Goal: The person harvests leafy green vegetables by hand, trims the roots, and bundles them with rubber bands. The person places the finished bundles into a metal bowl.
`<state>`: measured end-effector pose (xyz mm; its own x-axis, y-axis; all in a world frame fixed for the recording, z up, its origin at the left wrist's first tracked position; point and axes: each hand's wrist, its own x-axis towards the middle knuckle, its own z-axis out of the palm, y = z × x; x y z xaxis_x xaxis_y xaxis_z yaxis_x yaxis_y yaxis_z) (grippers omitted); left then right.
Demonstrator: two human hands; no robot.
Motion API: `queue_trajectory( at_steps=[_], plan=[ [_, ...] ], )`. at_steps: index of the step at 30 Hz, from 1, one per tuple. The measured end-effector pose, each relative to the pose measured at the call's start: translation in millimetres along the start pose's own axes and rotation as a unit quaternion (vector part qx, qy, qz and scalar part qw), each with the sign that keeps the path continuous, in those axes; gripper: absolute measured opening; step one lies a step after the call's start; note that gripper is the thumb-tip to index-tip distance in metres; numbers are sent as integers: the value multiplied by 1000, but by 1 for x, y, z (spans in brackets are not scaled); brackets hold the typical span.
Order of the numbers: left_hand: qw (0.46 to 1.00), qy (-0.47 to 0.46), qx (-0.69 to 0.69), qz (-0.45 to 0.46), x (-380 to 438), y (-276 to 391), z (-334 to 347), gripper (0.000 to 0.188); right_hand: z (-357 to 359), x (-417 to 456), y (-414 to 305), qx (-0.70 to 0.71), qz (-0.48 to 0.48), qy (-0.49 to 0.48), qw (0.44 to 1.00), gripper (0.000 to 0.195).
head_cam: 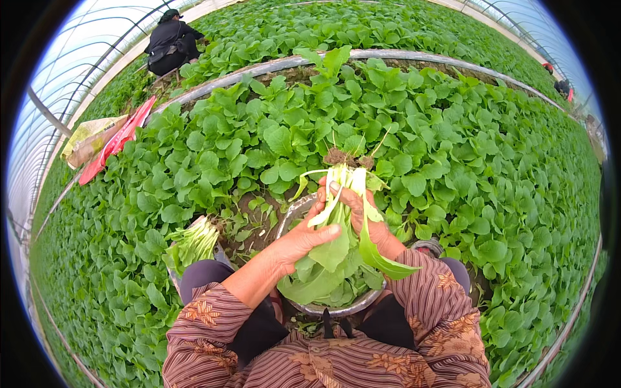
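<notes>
Both hands hold one bunch of leafy green vegetable plants [337,242] over a round metal basin [293,211] between the knees. My left hand [308,235] grips the pale stems from the left, thumb across the leaves. On the right side of the stems, my right hand [361,213] is closed round them. The roots, with clumps of brown soil [339,157], point away from me, while the leaves hang over the basin. A long loose leaf [383,259] droops beside my right wrist. The basin's contents are partly hidden by the bunch.
Harvested greens [194,242] lie in a container by the left knee. Dense leafy plants [286,116] surround me. A pale pipe or hose [417,56] crosses ahead. Red and yellowish sacks [119,140] lie at left. A person in dark clothes [172,43] crouches beyond, under the greenhouse hoops.
</notes>
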<state>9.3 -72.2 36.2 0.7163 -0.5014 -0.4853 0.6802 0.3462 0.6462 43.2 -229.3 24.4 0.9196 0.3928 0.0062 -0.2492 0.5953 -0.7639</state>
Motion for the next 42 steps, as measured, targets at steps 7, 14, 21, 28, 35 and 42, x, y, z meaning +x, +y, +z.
queue_trajectory(
  at_steps=[7, 14, 21, 28, 35, 42],
  plan=[
    [983, 73, 154, 61, 6, -19, -2, 71, -6, 4, 21, -172, -15, -3, 985, 38],
    [957, 141, 181, 176, -2, 3, -17, 35, -23, -4, 7, -371, -22, 23, 928, 46],
    [906, 226, 224, 279, 5, -8, -46, 35, -14, -16, -10, -321, 65, -59, 943, 28],
    [971, 169, 90, 145, -10, 9, -32, 39, -26, -9, 5, -569, -171, 70, 801, 13],
    [972, 153, 51, 173, -6, 3, -35, 38, -9, -15, 16, -645, -215, 48, 731, 11],
    [942, 203, 165, 209, -9, 9, -45, 41, -17, -7, 7, -754, -264, 85, 595, 10]
  ],
)
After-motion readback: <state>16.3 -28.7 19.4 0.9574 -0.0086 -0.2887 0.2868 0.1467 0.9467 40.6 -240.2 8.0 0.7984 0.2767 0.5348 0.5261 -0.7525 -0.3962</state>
